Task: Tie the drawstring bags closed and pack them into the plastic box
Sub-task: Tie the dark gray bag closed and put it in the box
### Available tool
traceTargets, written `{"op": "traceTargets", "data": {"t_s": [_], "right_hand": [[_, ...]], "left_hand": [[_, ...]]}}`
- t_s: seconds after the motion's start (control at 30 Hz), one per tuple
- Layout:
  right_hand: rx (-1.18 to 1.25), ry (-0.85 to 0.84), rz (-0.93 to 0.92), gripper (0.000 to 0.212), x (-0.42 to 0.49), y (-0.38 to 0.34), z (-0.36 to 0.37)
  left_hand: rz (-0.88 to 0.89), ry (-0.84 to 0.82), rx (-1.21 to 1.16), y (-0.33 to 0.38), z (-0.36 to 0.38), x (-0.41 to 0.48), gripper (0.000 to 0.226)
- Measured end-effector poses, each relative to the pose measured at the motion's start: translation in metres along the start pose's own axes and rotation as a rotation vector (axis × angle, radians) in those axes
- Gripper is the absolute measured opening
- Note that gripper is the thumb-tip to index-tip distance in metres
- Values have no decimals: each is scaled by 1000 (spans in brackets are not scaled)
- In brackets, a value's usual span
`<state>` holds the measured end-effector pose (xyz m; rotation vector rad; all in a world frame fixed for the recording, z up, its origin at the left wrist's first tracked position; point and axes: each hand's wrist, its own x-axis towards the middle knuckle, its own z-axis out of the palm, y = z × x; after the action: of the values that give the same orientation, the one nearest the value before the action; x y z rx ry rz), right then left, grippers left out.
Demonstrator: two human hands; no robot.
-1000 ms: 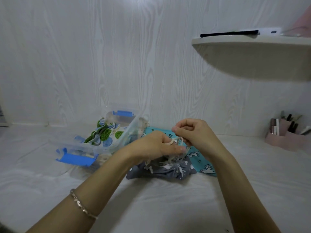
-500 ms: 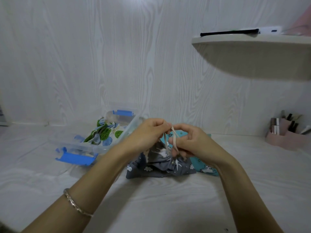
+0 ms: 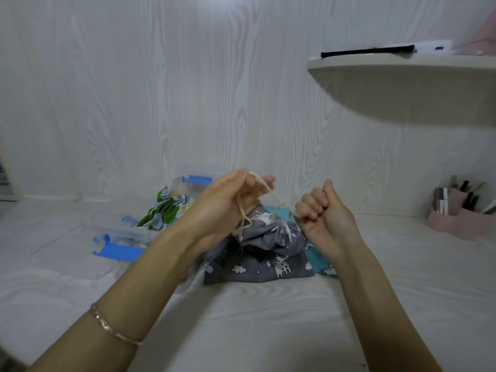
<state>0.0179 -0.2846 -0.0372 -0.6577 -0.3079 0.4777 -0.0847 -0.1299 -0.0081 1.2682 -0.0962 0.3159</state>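
White table (image 3: 241, 318); both hands (image 3: 228, 202) taut on drawstring (image 3: 271, 194)

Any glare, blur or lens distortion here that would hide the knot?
Head view: a bright hotspot washes the wall at top; wide-angle bending curves the shelf, which casts a soft shadow beneath; the picture is slightly soft, yet the knot in the cord between left hand and right hand reads clearly.

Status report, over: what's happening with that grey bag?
Left hand and right hand each grip the drawstring, taut. Knot above grey bag. Plastic box open, leaf-print bag inside.
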Motion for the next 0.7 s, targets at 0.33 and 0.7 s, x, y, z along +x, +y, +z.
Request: {"op": "traceTargets", "data": {"t_s": [0.33,0.7], "right_hand": [[-981,79,-39,53,7,-5,-6],[-1696,-376,96,36,-8,-18,26]], "left_hand": [[-60,70,-134,-9,-7,-1,33],[210,106,710,22,11,-1,27]]}}
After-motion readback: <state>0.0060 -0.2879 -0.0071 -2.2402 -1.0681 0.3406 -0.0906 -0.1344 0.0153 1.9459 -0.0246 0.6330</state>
